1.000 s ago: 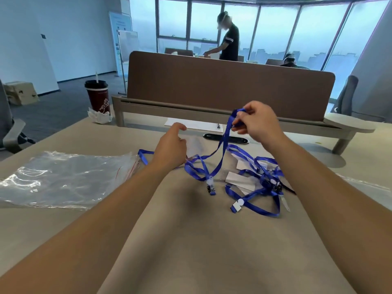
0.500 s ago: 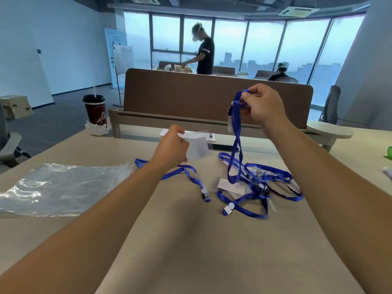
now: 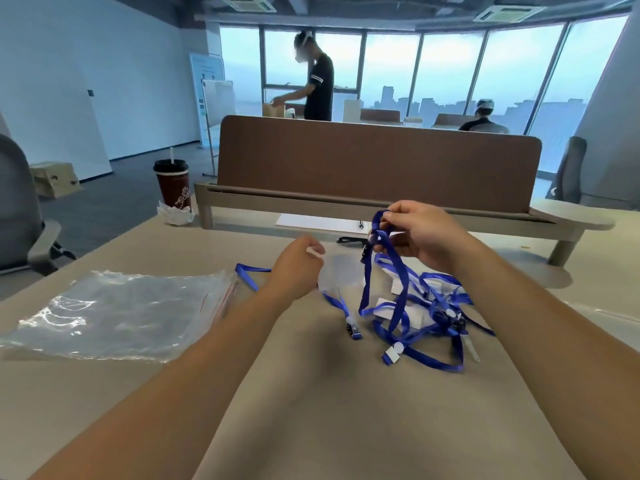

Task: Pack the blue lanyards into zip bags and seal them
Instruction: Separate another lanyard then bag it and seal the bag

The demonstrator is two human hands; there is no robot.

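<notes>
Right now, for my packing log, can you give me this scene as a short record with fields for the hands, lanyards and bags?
left hand: pinches a small zip bag by its top edge
right hand: pinches one blue lanyard, whose lower end hangs into the pile
lanyard pile: tangled on the table, right of centre
spare zip bags: lying flat at left
packed: no lanyard seen inside a bag

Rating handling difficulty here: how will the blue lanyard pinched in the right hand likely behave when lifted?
Probably floppy: the lanyard droops in loose loops from the right hand. Likely to snag, since its strap runs down into the tangled pile on the table. Seemingly light: a fingertip pinch alone holds it up.
</notes>
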